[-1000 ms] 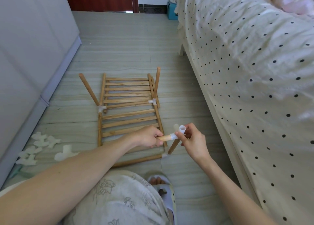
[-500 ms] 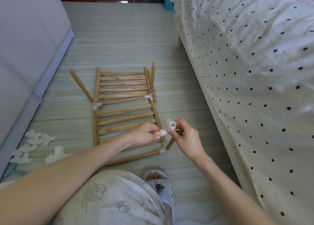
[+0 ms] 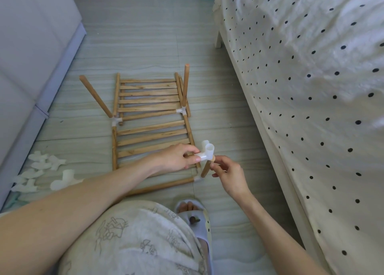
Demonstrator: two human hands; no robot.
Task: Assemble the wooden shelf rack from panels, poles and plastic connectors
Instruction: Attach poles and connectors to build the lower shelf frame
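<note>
A white plastic connector [image 3: 207,151] sits on top of a short wooden pole [image 3: 205,169] that rises from a corner connector [image 3: 197,178] on the floor. My left hand [image 3: 176,158] pinches the top connector's side arm; what lies under its fingers is hidden. My right hand [image 3: 227,174] pinches the pole just below that connector. Two slatted wooden panels, a far one [image 3: 147,94] and a near one [image 3: 153,137], lie flat on the floor. Two more poles, a left pole [image 3: 93,97] and a right pole [image 3: 185,85], stand up from white joints.
Several spare white connectors [image 3: 41,170] lie on the floor at the left, beside a grey cabinet [image 3: 31,56]. A bed with a dotted cover [image 3: 301,87] fills the right side. My slippered foot [image 3: 195,214] is just below the rack. A long pole [image 3: 162,186] runs along the near edge.
My right hand has slid from the connector down to the pole under it. My left hand has moved up onto the connector's side arm. The view has tilted downward.
</note>
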